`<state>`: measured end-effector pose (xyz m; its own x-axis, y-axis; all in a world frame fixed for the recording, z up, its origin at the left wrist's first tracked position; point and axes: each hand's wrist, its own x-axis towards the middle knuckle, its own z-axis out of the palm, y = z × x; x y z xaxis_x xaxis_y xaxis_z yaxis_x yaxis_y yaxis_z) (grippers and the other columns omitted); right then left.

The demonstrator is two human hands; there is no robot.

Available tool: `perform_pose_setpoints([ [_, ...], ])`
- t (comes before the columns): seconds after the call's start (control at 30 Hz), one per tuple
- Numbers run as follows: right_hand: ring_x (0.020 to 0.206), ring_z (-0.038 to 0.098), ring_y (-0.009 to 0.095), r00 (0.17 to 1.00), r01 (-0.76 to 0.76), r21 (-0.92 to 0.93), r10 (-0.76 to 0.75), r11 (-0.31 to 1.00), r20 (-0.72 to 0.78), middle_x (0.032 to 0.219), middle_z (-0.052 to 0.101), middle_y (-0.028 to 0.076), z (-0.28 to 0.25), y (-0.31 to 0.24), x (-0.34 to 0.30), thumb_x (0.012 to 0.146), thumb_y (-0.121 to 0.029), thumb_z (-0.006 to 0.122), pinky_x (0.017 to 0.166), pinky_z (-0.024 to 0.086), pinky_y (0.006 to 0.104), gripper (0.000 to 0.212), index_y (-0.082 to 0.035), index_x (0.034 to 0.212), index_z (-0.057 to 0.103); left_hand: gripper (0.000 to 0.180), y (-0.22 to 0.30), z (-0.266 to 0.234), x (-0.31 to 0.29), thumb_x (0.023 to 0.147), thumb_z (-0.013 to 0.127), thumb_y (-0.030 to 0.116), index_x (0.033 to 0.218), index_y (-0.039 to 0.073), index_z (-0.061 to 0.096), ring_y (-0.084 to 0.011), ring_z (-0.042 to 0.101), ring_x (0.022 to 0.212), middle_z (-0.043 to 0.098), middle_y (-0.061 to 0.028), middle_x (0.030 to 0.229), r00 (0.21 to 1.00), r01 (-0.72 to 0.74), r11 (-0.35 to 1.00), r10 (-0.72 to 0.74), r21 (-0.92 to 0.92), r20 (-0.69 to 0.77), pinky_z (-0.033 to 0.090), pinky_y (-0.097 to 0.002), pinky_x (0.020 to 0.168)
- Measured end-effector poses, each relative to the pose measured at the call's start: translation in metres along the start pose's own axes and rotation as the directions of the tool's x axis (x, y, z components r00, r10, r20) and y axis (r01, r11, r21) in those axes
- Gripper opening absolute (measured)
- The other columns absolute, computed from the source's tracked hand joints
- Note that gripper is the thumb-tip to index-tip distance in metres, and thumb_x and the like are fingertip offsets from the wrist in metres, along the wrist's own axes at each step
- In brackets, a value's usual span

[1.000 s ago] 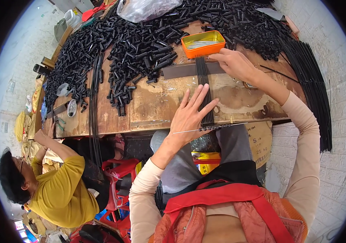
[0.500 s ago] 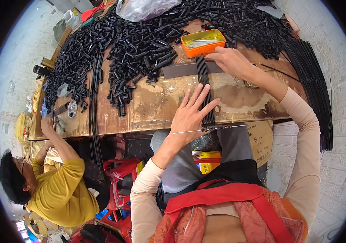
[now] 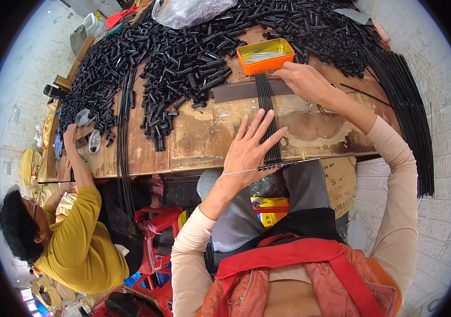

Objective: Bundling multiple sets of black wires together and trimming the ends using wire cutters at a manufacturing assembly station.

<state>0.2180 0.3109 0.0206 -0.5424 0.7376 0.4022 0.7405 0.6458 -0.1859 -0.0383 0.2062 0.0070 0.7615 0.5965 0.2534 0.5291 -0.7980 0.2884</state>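
At centre, the splayed left hand [image 3: 245, 154] is still steadying black rods [image 3: 264, 95], while the right hand [image 3: 307, 83], barely shifting beside an orange box [image 3: 268, 67], is hiding any grip.

I log rods [image 3: 264, 96] across the table [image 3: 199, 140], left hand [image 3: 247, 150] over their near part; box [image 3: 269, 65] just behind (wires [image 3: 262, 55] inside). Tube heap [image 3: 183, 58] beyond, spreading left; second bundle [image 3: 122, 119] left, third [image 3: 402, 100] far right.
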Motion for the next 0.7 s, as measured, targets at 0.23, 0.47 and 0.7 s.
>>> perform_pose_setpoints([
  [0.23,0.085,0.062,0.036,0.998,0.04,-0.004,-0.041,0.999,-0.057,0.09,0.06,0.015,0.006,0.005,0.001,0.084,0.0,0.058,0.073,0.051,0.0426,0.023,-0.001,0.106,0.063,0.086,0.0,-0.001,-0.001,0.067,0.08,0.04,0.144,0.024,0.044,-0.0325,0.024,0.145,0.028,-0.0138,0.156,1.0,-0.001,1.0,0.001,0.001,0.004,0.02,-0.05,0.118],
  [0.47,0.087,0.063,0.033,0.994,0.08,0.103,-0.072,0.991,-0.083,0.091,0.063,0.013,0.012,0.008,0.026,0.084,-0.007,0.063,0.075,0.051,0.0401,0.017,-0.002,0.101,0.063,0.088,0.0,0.004,0.001,0.066,0.081,0.04,0.144,0.024,0.043,-0.0327,0.024,0.145,0.028,-0.014,0.155,0.999,-0.021,0.999,0.019,-0.046,-0.031,0.02,-0.0502,0.117],
  [0.7,0.089,0.064,0.035,0.999,-0.047,-0.142,0.048,0.989,0.001,0.094,0.066,0.014,-0.003,0.024,0.004,0.084,-0.009,0.065,0.076,0.051,0.0423,0.016,-0.002,0.099,0.063,0.09,-0.001,0.005,0.001,0.064,0.081,0.042,0.144,0.025,0.043,-0.0322,0.025,0.145,0.029,-0.014,0.155,0.999,-0.01,1.0,0.009,-0.021,-0.053,0.02,-0.0503,0.118],
])
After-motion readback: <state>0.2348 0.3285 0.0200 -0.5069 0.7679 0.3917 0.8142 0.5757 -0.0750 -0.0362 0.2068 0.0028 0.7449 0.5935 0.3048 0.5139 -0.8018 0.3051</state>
